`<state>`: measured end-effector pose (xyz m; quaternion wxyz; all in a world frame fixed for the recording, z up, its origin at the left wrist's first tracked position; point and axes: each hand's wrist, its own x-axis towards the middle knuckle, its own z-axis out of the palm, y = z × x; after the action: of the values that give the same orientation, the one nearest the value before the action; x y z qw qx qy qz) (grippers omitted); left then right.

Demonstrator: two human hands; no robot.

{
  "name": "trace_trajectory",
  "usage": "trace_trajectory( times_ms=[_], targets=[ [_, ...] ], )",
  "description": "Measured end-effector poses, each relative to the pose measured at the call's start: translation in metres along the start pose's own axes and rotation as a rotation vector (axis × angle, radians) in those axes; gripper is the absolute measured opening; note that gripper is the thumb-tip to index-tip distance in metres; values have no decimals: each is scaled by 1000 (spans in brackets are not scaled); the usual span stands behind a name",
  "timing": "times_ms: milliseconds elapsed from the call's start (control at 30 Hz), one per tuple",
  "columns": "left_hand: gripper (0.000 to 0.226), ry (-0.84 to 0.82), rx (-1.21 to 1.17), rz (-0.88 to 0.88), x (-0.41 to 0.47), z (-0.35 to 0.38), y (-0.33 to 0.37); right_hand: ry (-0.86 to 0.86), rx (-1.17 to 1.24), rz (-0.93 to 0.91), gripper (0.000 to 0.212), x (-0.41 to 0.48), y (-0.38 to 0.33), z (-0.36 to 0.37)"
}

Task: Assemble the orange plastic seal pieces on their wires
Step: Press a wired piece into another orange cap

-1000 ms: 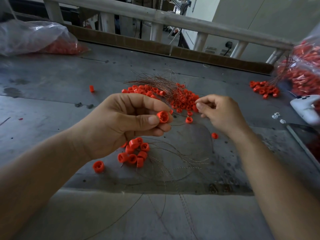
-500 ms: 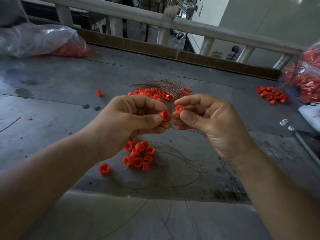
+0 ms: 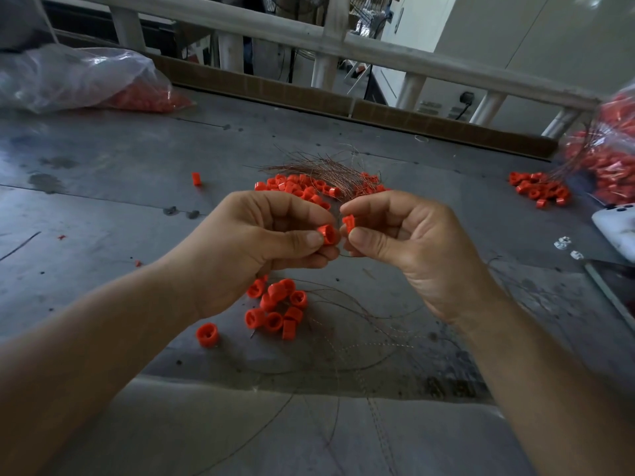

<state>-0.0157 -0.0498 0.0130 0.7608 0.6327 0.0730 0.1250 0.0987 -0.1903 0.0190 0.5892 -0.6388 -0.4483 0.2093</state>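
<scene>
Mid-assembly, one seal in work. Left hand (image 3: 261, 249) pinches an orange cap (image 3: 326, 234) between the thumb and curled fingers, open end facing right. Right hand (image 3: 405, 249) pinches a smaller orange insert (image 3: 348, 223) between thumb and forefinger, other fingers curled in. The pieces sit just apart, not yet mated. A thin wire shows under the fingertips; I cannot tell which piece it runs to. Both are held above the desk (image 3: 103, 201), on the near side of the wire bundle (image 3: 319, 170).

Likely done: a small cluster (image 3: 278, 309) with wires trailing off it, nearer than the bundle, below the hands.

Likely left: the loose heap (image 3: 299, 188) under the bundle, a second heap (image 3: 539, 192) far right of it, and a full bag (image 3: 79, 80) far left. Judged early; the bulk remains.
</scene>
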Motion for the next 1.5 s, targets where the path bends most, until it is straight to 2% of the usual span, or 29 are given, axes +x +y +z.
trace_trajectory(
  times_ms=[300, 533, 667, 1033, 1233, 1500],
  targets=[
    [27, -34, 25, -14, -1, 1, 1, 14, -91, -48, 22, 0, 2, 0],
    [24, -21, 30, -11, -1, 1, 1, 23, -95, -56, 18, -1, 1, 4],
    [20, -9, 19, -14, 0, 1, 0, 32, -91, -39, 24, -1, 1, 4],
    [17, 64, -1, -22, 1, 1, 0, 45, -164, -116, 20, -1, 2, 9],
    [19, 76, 20, -27, 0, 2, 0, 77, -274, -172, 17, -3, 3, 14],
    [19, 74, 36, -50, 0, 1, -2, 142, -436, -258, 27, -4, 7, 18]
  ],
)
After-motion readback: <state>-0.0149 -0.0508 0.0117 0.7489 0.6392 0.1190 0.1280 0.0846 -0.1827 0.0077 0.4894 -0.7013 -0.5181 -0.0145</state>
